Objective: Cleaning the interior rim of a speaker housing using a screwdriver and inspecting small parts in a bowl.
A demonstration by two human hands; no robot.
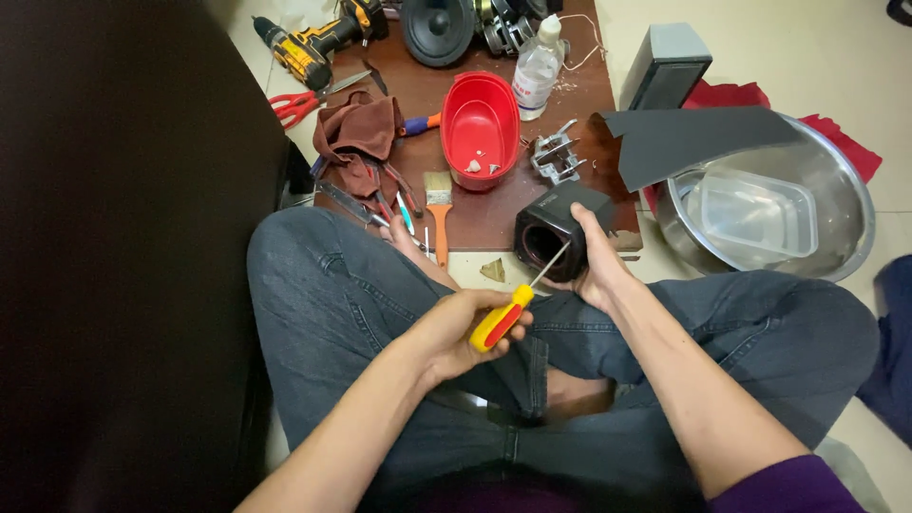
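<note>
While I watch from the head cam, the left hand [454, 330] is curled shut round the red-and-yellow handle of a screwdriver [513, 309], shaft angled up & tip poking into the open front of a small black speaker box [560, 231]. The right hand [597, 268] wraps that box from behind, fingers clamped on its far side, box propped on the right knee just off the edge of the brown board [494, 214]. I'd judge the box light, stiff, prob. smooth plastic, so a bit slippery; best grip is across the flat side walls, not the open front, where thin internals could be fragile. The driver handle looks grippy & rigid. Nearby on the board: red tub [480, 123], paintbrush [438, 204], metal bracket [556, 155], clear bottle [537, 62].
</note>
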